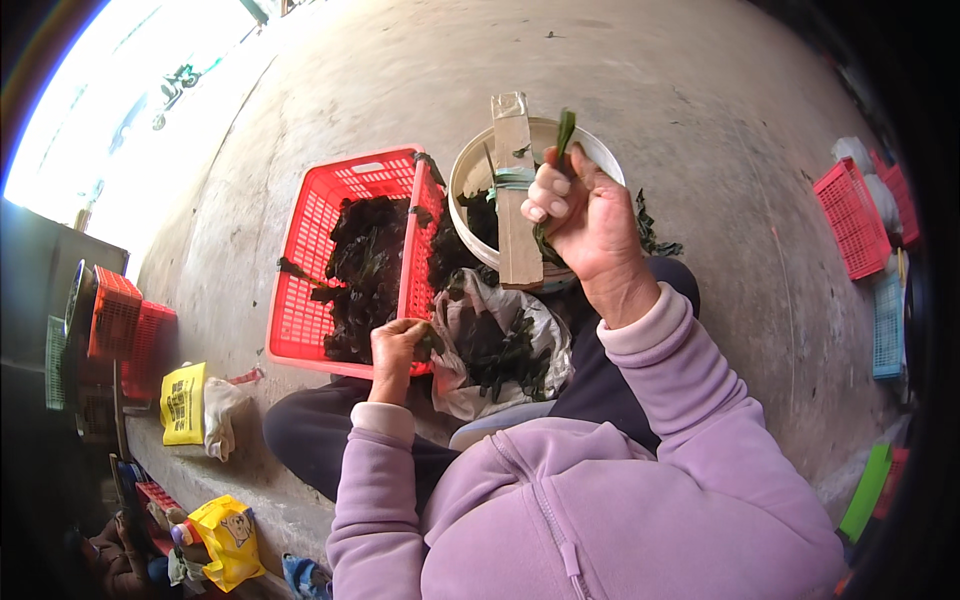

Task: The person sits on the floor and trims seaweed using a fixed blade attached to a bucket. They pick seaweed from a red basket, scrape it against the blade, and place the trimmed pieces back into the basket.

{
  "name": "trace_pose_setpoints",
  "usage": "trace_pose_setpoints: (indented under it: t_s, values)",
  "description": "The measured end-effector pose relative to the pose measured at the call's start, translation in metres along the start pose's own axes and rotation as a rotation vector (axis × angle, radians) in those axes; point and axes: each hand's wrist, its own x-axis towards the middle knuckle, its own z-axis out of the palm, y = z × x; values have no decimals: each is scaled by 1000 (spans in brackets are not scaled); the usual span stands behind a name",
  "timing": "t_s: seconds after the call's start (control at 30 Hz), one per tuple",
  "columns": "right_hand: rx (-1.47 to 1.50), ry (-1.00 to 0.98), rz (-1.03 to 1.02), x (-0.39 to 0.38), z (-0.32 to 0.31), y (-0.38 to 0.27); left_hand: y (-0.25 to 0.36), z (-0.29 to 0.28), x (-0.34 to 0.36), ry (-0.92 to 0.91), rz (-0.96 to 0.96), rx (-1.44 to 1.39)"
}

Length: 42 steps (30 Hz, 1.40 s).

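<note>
Grips a dark green strip (566, 132) in the right hand (590, 215), fingers curled and thumb closed against them, raised over the right side of a white bucket (468, 172); shows the strip above the fist and again below. Pinches a dark leafy piece (432, 345) between thumb and fingers of the left hand (393, 350), at the near right corner of a red basket (298, 260). Cannot tell contact between left hand and basket rim from this view. Note a board (518, 240) laid across the bucket, with a greenish tie (514, 178) wrapped around. Find a heap of dark leaves (372, 250) inside the basket, to the left of the bucket. Find more leaves on an opened white sack (460, 395), between the legs, just beside the basket. See a yellow bag (183, 405) on the floor (730, 270), well apart at left.
</note>
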Motion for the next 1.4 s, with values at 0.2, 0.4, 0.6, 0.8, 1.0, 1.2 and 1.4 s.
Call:
trace_pose_setpoints:
  t_s: [0.2, 0.4, 0.6, 0.8, 1.0, 1.2, 1.4]
  values:
    - [-198, 42, 155, -13, -18, 32, 11, -4, -8, -159, -25, -349]
    - [-162, 100, 204, -25, -37, 48, 55, 12, 13, -208, 247, -221]
    - [-50, 91, 88, -25, -40, 56, 67, 45, -25, -404, 94, 264]
    - [-25, 122, 84, -32, -45, 73, 50, 95, -64, -473, -127, -622]
    - [-229, 241, -22, -32, -56, 73, 55, 92, -39, -224, 23, -742]
    - [-89, 386, 103, -33, -66, 68, 68, 87, -31, -318, 254, -988]
    - [-563, 184, 7, -36, -59, 56, 78, 77, -26, -380, 42, -710]
